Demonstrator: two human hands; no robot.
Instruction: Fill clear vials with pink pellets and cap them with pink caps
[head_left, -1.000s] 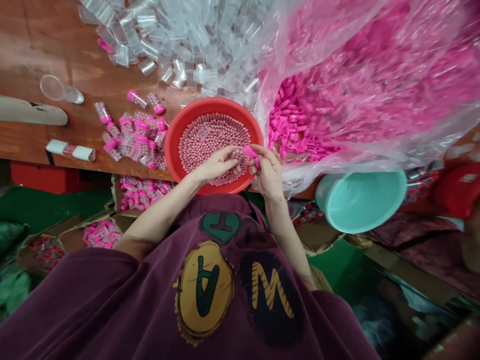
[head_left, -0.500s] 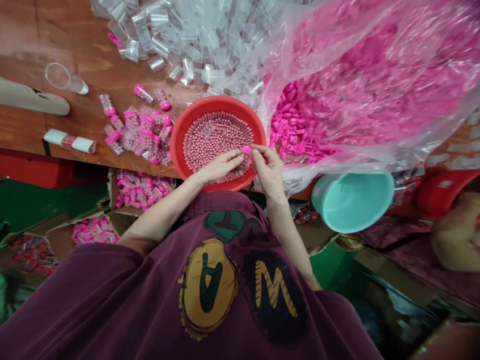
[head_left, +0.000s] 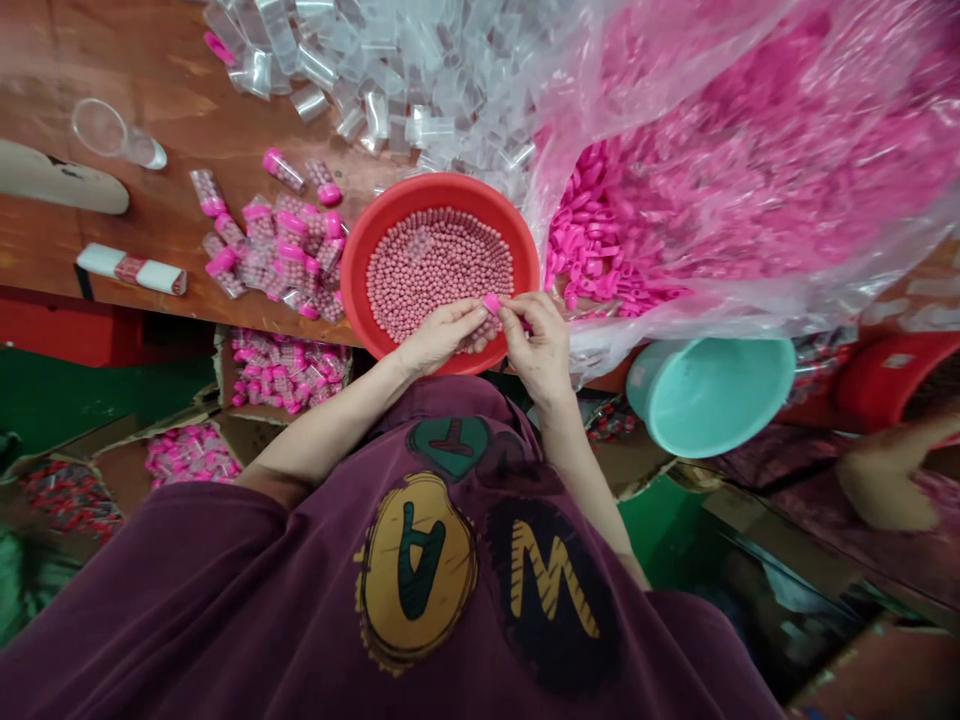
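Observation:
Over the near right part of a red basin (head_left: 352, 230) of pink beads (head_left: 435, 270), my two hands meet at a small pink cap (head_left: 491, 302). My left hand (head_left: 442, 335) has thumb and fingers closed around something under the cap, perhaps a clear tube, mostly hidden by the fingers. From the right, my right hand (head_left: 536, 335) pinches at the cap, with more pink showing between its curled fingers. Filled tubes with pink caps (head_left: 289, 250) lie in a heap left of the basin.
Clear tubes (head_left: 390, 80) are piled behind the basin. A plastic bag of pink caps (head_left: 712, 180) lies at right, above a turquoise basin (head_left: 720, 395). A box of filled tubes (head_left: 289, 372) stands below the table edge. Another person's arm (head_left: 892, 480) is at far right.
The cap between my hands has tilted, and my right fingers have shifted around it. The whole view has moved slightly. The other person's arm has changed position.

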